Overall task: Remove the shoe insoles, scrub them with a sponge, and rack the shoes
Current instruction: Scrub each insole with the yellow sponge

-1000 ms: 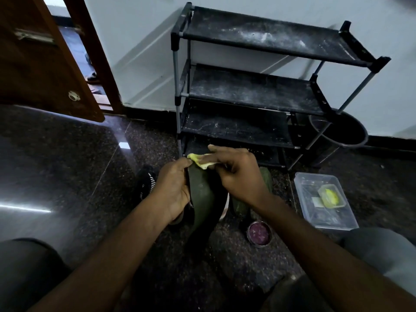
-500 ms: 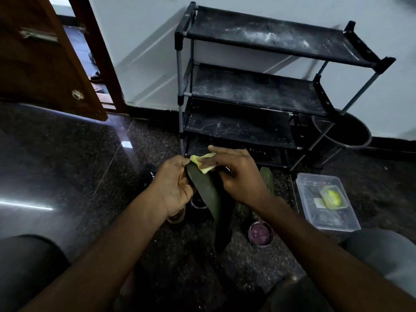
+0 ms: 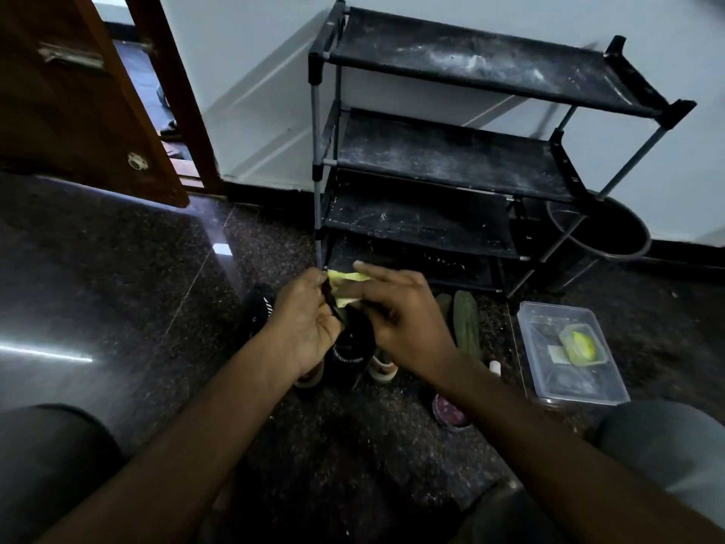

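Note:
My left hand point(image 3: 308, 327) grips a dark green insole point(image 3: 332, 303), which is turned nearly edge-on to the camera. My right hand point(image 3: 400, 314) pinches a yellow sponge point(image 3: 345, 285) and holds it against the insole's top end. Both hands are in front of the black shoe rack point(image 3: 431, 162), whose shelves are dusty. Below my hands on the floor stand a black shoe point(image 3: 351, 349) and a second black shoe point(image 3: 259, 308) to the left. Another green insole point(image 3: 467, 325) lies on the floor to the right.
A clear plastic box point(image 3: 549, 382) holding a yellow item sits at the right. A small purple-topped tin point(image 3: 449, 412) and a small white bottle point(image 3: 495, 367) are near my right forearm. A dark bin point(image 3: 612, 233) stands beside the rack. A wooden door point(image 3: 59, 104) stands open at the left.
The insole has turned from showing its flat face to nearly edge-on. The sponge stays at its top end under my right hand.

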